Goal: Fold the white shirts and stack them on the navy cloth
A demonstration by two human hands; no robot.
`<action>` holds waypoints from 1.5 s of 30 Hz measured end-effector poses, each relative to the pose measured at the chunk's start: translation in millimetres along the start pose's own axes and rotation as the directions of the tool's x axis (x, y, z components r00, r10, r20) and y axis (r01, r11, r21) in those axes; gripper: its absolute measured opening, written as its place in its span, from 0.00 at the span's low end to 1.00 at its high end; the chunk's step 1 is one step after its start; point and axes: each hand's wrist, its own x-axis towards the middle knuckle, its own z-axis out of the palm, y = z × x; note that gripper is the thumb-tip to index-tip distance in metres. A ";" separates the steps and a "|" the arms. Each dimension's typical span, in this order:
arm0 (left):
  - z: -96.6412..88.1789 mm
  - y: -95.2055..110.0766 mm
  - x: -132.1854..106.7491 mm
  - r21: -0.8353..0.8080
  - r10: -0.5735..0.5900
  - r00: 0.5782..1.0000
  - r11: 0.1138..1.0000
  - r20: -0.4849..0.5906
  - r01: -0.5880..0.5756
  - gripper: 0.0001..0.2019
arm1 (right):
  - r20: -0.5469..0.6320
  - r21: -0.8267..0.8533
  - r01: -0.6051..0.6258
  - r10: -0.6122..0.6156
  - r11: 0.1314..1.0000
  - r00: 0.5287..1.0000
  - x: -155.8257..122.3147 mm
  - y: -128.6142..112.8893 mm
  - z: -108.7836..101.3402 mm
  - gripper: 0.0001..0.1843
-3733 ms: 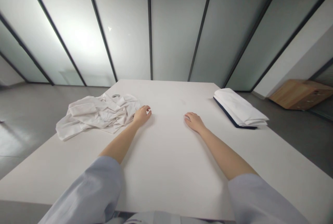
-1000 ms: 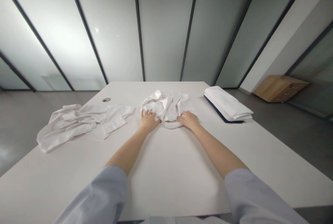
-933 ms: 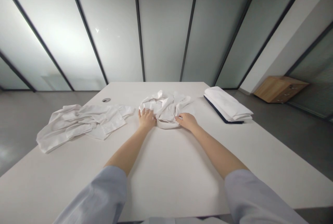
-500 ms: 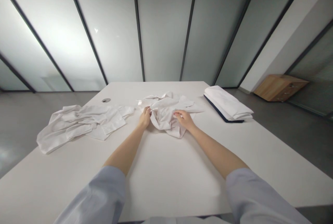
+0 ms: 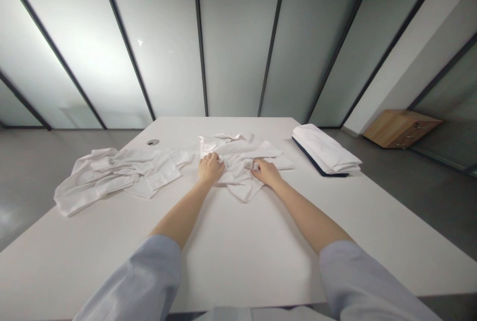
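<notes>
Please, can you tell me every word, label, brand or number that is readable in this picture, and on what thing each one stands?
There is no readable text: nothing can be read on the crumpled white cloth under the left hand and right hand, the white cloth beside it, the folded white cloth, or the wooden cabinet.

Glare on frosted glass [image 5: 80, 57] (edges bowed)
</notes>
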 end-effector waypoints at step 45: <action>14.2 -20.3 0.2 -0.052 0.226 0.948 0.974 0.224 -0.220 0.13 | -0.060 -0.094 -0.063 0.057 0.994 0.997 -4.2 -2.3 14.3 0.19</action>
